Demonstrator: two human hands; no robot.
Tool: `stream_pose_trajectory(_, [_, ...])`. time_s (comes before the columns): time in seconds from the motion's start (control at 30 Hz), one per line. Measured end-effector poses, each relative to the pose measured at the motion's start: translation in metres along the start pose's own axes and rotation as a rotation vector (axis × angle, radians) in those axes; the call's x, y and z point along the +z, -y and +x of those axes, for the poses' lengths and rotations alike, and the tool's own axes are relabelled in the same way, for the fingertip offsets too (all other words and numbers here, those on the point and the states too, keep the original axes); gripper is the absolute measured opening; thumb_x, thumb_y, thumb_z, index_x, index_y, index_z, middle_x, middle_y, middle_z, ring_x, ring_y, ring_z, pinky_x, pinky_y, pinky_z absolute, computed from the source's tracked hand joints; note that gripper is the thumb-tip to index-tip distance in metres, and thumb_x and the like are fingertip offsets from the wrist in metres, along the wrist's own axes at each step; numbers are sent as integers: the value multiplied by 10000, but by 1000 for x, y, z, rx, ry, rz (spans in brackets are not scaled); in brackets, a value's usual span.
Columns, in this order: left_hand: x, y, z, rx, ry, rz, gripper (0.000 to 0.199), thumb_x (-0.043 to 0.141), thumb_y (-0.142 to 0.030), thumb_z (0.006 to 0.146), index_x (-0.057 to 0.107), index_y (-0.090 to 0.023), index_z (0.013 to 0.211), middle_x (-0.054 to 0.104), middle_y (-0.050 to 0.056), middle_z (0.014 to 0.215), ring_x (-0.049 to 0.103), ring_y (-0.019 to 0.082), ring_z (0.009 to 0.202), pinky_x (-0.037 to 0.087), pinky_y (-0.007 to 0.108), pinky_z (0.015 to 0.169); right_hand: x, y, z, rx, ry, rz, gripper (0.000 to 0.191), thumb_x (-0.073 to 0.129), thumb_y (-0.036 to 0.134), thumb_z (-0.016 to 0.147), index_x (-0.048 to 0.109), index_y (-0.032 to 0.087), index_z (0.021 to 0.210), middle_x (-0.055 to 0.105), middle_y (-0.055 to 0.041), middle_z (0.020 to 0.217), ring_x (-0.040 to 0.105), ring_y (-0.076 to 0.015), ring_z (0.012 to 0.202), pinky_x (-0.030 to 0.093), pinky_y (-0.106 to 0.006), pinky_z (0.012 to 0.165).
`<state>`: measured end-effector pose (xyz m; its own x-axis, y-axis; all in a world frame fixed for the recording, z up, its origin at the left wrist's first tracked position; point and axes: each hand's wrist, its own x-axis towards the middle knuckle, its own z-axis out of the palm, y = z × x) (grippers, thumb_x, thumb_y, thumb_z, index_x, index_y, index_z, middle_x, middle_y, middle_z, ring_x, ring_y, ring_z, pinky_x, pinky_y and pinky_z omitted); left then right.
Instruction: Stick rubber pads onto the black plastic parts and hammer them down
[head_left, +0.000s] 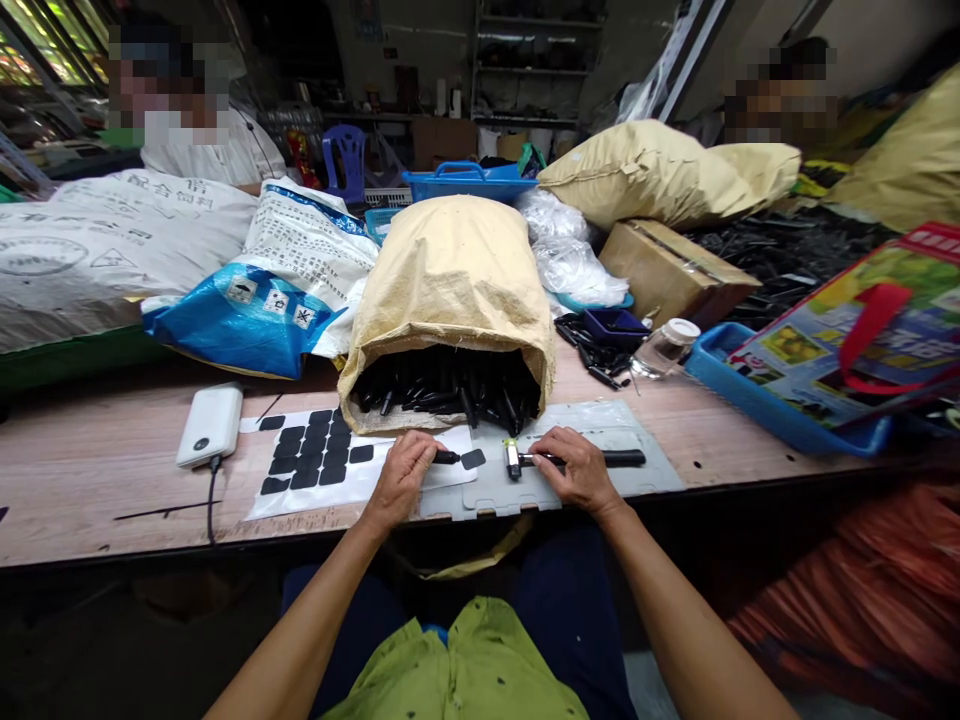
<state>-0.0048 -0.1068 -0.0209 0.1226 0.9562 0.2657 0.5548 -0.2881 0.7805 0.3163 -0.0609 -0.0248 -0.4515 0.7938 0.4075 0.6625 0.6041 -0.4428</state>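
My left hand (pixel 406 474) is closed on a slim black tubular piece (pixel 447 457), whose end points right. In my right hand (pixel 571 466) is a small hammer (pixel 513 459) with a pale face at one end of its head and a black grip. Both hands rest low over a grey board (pixel 637 440). A white sheet (pixel 375 490) with rows of black rounded squares (pixel 307 460) lies left of and under my left hand. Just beyond my hands, a tan woven sack (pixel 450 260) lies with its mouth toward me, full of similar black pieces (pixel 450 385).
On the left are a white power bank (pixel 210 425) with a cable and a blue-and-white bag (pixel 277 270). To the right stand a clear jar (pixel 667 347), a cardboard box (pixel 667 265) and a blue tray (pixel 795 415) holding a printed bag. Two people sit across the table.
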Motion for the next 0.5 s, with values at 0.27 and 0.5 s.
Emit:
stream_pose_trajectory(0.27, [27,-42,-93,41,478,-30,328,380,-386,1052,699,-315,1085,732,40,996,642,218,939,471,368,877,2,0,0,13,5,-23,138,593,273,915,714,207,902,663,-41,873,584,-189,870,444,-320,813])
stream_pose_trajectory(0.5, [91,54,-127,-490,216,309,320,437,-335,983,744,-310,897,729,44,714,694,244,698,486,336,654,1,0,0,10,6,-19,132,594,271,916,708,206,900,655,-38,872,578,-191,869,437,-325,813])
